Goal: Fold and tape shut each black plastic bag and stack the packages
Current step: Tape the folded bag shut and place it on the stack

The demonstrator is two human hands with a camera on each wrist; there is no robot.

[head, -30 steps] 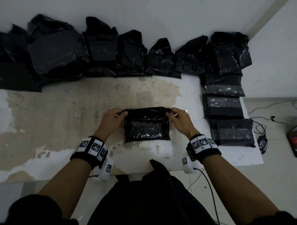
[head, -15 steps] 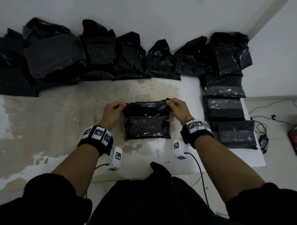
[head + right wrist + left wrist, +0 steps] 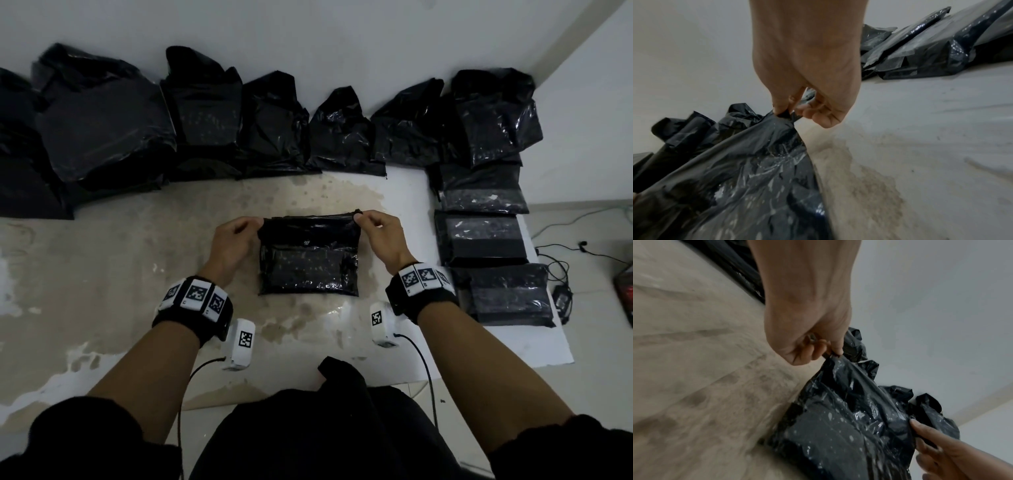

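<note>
Pinching black bag (image 3: 309,260) by corners, hands (image 3: 230,245) (image 3: 383,236); contents apparently flat.

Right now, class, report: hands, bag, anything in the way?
Left hand and right hand pinching the bag by its top corners. Bag unsealed, on the table. Nothing in the way.

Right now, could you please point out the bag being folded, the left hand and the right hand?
black plastic bag (image 3: 308,270): head view, middle of its front face.
left hand (image 3: 231,245): head view, back of the hand.
right hand (image 3: 385,236): head view, back of the hand.
</note>
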